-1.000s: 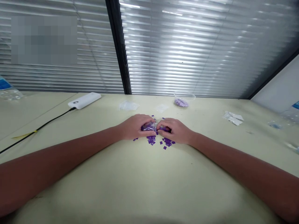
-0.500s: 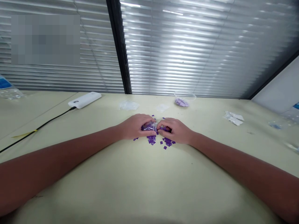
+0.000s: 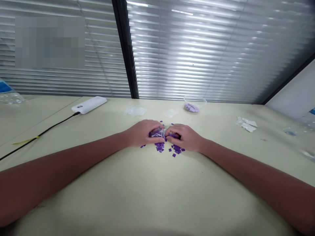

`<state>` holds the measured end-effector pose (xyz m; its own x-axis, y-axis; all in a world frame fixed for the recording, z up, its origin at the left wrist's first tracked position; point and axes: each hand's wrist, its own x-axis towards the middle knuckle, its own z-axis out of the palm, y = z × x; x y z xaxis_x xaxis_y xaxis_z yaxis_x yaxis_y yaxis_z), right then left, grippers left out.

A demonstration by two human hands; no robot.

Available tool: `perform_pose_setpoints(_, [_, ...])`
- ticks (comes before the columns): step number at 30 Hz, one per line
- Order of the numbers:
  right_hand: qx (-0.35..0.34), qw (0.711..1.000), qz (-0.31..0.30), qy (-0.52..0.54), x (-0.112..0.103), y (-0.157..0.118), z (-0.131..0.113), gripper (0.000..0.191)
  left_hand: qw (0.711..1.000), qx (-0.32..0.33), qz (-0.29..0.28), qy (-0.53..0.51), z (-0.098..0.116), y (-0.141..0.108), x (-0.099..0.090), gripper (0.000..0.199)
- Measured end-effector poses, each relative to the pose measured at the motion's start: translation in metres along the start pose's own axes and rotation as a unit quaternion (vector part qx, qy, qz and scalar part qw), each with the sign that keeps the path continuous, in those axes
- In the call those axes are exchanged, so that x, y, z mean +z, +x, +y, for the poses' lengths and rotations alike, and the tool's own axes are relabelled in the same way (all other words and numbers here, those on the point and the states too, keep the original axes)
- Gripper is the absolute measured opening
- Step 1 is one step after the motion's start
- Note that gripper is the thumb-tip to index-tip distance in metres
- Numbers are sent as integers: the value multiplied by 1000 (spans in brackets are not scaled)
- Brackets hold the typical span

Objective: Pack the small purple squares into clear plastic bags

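A small clear plastic bag (image 3: 157, 133) with purple pieces showing through it lies in the grip of my left hand (image 3: 144, 132), its thumb below and fingers above. Right beside it, my right hand (image 3: 185, 137) has thumb and fingertips pinched together at the bag's mouth; what lies between them is too small to make out. Small purple squares (image 3: 177, 149) are scattered on the table under and in front of both hands, with another cluster (image 3: 159, 147) below the bag.
Behind my hands are clear plastic bags (image 3: 136, 110) and a round clear container (image 3: 191, 107) of pale purple pieces. A white device (image 3: 89, 105) with a black cable (image 3: 55, 125) sits at left. White packets (image 3: 246, 124) lie at right. Blinds stand behind the table (image 3: 147, 193).
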<state>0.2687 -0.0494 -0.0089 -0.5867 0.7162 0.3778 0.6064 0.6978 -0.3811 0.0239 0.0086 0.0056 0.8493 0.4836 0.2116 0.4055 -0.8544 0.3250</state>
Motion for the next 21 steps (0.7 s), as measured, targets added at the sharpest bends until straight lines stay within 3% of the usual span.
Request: perform_pose_setpoints(21, [-5, 1000, -7, -6, -1, -1, 1, 8, 1000, 1, 4, -8, 0, 0, 0, 51])
